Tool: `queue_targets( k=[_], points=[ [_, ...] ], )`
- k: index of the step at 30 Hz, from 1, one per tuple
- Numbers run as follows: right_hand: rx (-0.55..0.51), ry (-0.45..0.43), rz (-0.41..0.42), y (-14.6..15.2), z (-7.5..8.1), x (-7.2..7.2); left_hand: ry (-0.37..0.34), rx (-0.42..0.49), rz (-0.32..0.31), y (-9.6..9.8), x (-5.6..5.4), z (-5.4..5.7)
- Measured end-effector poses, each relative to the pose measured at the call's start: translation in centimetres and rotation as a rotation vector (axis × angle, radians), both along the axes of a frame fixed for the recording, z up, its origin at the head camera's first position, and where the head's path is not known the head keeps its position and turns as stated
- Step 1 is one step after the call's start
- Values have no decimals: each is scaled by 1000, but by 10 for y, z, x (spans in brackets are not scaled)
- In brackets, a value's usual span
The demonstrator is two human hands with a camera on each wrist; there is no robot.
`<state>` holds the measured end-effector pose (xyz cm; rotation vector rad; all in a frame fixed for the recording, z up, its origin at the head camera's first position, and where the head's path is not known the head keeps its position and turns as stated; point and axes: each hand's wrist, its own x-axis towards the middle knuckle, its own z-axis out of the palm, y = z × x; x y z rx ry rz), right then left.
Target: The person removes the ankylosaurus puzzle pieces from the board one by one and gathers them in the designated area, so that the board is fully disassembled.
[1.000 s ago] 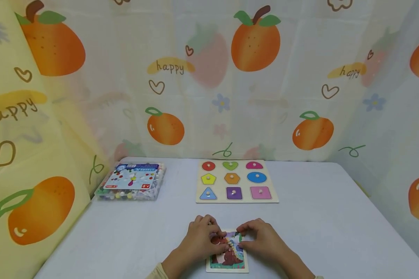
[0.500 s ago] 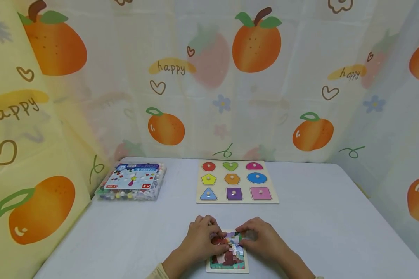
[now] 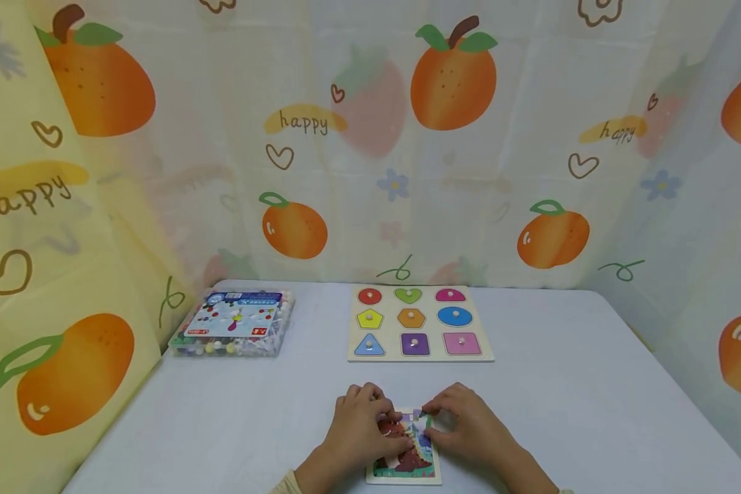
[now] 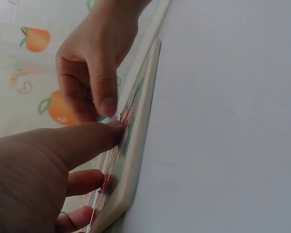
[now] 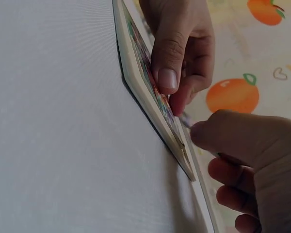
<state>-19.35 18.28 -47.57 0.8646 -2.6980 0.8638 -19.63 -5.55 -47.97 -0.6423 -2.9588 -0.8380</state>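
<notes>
A small wooden jigsaw puzzle (image 3: 415,466) with a brown dinosaur picture lies in front of the person, its pale frame raised a little above the table in both wrist views. The left hand (image 3: 358,425) spreads over its left side; thumb and fingertips touch the picture, as the left wrist view also shows. At the upper right corner, the right hand (image 3: 469,429) pinches a small thin puzzle piece (image 5: 185,119) between thumb and fingers. That piece is mostly hidden by the fingertips. Part of the picture is covered by the left hand.
Behind the hands lies a wooden shape board (image 3: 390,341) with several knobbed coloured shapes. A clear plastic box (image 3: 231,319) of small coloured parts sits at the back left. Fruit-printed curtains (image 3: 358,206) close off the white table (image 3: 562,384) at the back and sides.
The left thumb has slid slightly right and down over the picture. The right hand has shifted a little at the puzzle's upper right corner, still pinching the piece. The head view has tilted slightly.
</notes>
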Motion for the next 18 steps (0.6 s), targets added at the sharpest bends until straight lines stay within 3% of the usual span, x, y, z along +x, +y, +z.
queue_targets(
  k=[5, 9, 13, 18],
  points=[
    [-22, -50, -44, 12, 9, -1, -29, 10, 15, 4, 1, 1],
    [-4, -111, -62, 44, 16, -6, -51, 40, 16, 4, 1, -3],
    [17, -137, -53, 73, 14, -15, -43, 68, 14, 2, 3, -3],
    [39, -156, -41, 79, 10, -20, -27, 74, 2, 0, 3, -3]
  ],
)
